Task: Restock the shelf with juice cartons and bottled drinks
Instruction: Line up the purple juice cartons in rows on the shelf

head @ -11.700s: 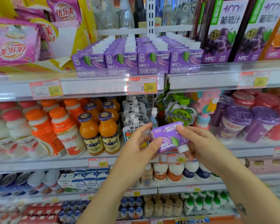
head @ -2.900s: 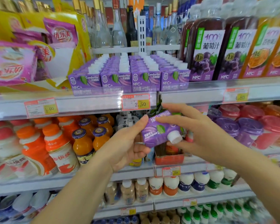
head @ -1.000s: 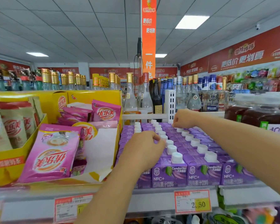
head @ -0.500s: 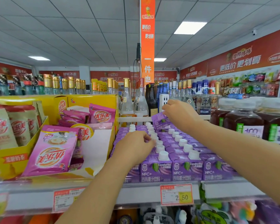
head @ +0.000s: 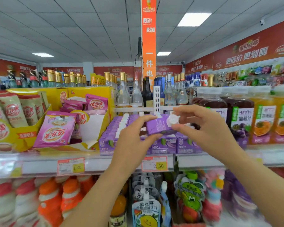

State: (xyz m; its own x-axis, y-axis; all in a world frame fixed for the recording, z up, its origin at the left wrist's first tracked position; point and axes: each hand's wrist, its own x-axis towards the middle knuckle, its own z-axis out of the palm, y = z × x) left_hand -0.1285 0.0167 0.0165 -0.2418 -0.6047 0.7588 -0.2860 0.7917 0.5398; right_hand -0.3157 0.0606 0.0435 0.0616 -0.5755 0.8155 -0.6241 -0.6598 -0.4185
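**One purple carton, held in both hands in front of the juice shelf**

From my station I see the left hand (head: pixel 134 138) and the right hand (head: pixel 208 128) both on a single purple juice carton (head: pixel 157 127); it lies on its side in the air, just in front of the rows of purple cartons (head: pixel 112 135) that stand on the shelf (head: pixel 39 167); I cannot tell whether it brushes any of them. The left hand pinches the carton's left end, forefinger along the top and thumb underneath; the right hand pinches the right end at the white cap (head: pixel 172 119), forefinger above and thumb below, with its other fingers loosely spread.

Left of the rows stands a yellow display box (head: pixel 15 136) with pink sachets (head: pixel 56 133) leaning in it; right of the rows stand dark grape juice bottles (head: pixel 239 122), and beyond them orange juice bottles (head: pixel 263 125). On the shelf edge under the cartons hangs a price tag (head: pixel 155 164) reading 2.50. Behind the rows I see clear glass bottles (head: pixel 123 95), some with gold caps. On the shelf below, orange-capped bottles (head: pixel 70 192) stand to the left and spouted pouches (head: pixel 146 210) sit near the middle; both are blurred.
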